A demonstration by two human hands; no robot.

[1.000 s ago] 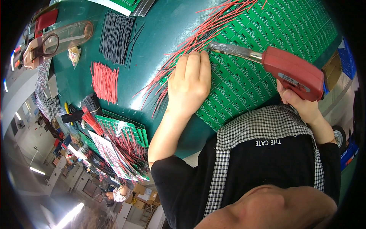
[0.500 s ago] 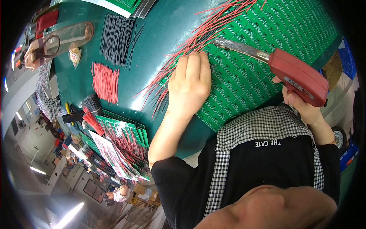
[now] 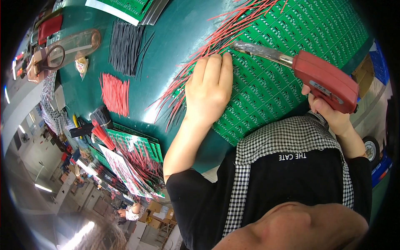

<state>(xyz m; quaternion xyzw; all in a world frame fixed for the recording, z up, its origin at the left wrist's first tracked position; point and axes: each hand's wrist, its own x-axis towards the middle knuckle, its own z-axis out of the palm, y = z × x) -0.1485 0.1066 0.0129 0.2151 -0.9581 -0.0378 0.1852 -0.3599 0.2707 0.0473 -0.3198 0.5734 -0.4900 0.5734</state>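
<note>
A large green circuit-board panel [image 3: 266, 87] lies on the dark green table [image 3: 166, 50], spreading from the person's front to the far right. Loose red and black wires [image 3: 233, 27] lie across its far left edge, some reaching past it onto the table. The left hand [image 3: 208, 85] rests palm down over that edge, its fingers close together and their tips at the wires; whether they pinch one cannot be told. The right hand [image 3: 329, 114] is clamped around the handle of a red soldering gun [image 3: 327, 81], held over the panel's right part. The gun's metal barrel [image 3: 262, 51] points left, its end just beside the left fingertips; contact with the board cannot be told. Farther left lie a black wire bundle [image 3: 125, 48] and, nearer, a red wire bundle [image 3: 114, 95]. Wired boards [image 3: 137, 141] are stacked at the near left; more boards [image 3: 125, 6] lie at the far left.
</note>
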